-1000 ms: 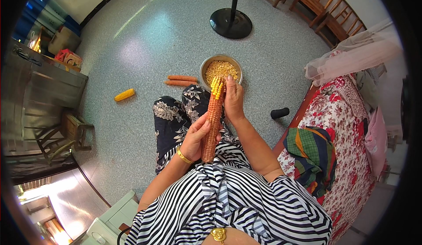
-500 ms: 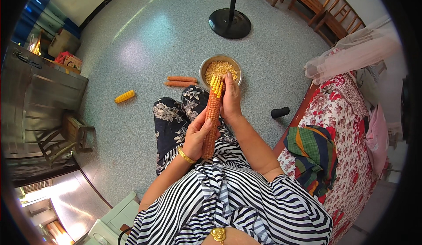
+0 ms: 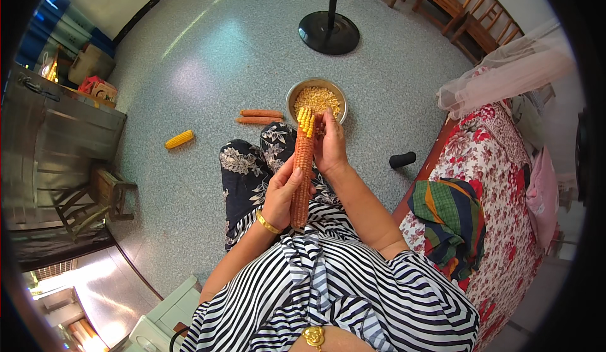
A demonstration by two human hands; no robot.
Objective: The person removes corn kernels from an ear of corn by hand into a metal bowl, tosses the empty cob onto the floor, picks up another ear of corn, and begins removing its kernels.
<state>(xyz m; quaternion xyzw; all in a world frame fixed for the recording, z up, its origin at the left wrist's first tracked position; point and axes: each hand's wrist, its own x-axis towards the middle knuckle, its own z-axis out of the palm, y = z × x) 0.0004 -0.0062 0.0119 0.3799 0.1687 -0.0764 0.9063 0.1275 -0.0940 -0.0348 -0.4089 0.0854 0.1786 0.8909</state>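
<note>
My left hand (image 3: 283,193) is wrapped round the lower part of an ear of corn (image 3: 303,169), held nearly upright over my lap. Most of the cob is stripped to reddish-brown; yellow kernels remain in a few rows near its top end. At that end my right hand (image 3: 331,142) is closed against the cob's right side, thumb up and fingers curled, partly hidden by the corn. Just beyond, a metal bowl (image 3: 344,93) of loose kernels (image 3: 314,95) stands on the floor. Left of it lie two bare cobs (image 3: 260,117); farther left is a yellow ear (image 3: 179,139).
A black stand base (image 3: 329,33) rises from the speckled floor beyond the bowl. At right are a flowered bed cover (image 3: 499,207), a checked cloth (image 3: 447,219) and a black cylindrical object (image 3: 402,160). Wooden chairs (image 3: 445,5) stand far right, a small wooden chair (image 3: 104,188) at left.
My right thumb has drawn back slightly from the kernels to the cob's right side. The cob's top has tilted a little to the left. My left hand keeps its grip.
</note>
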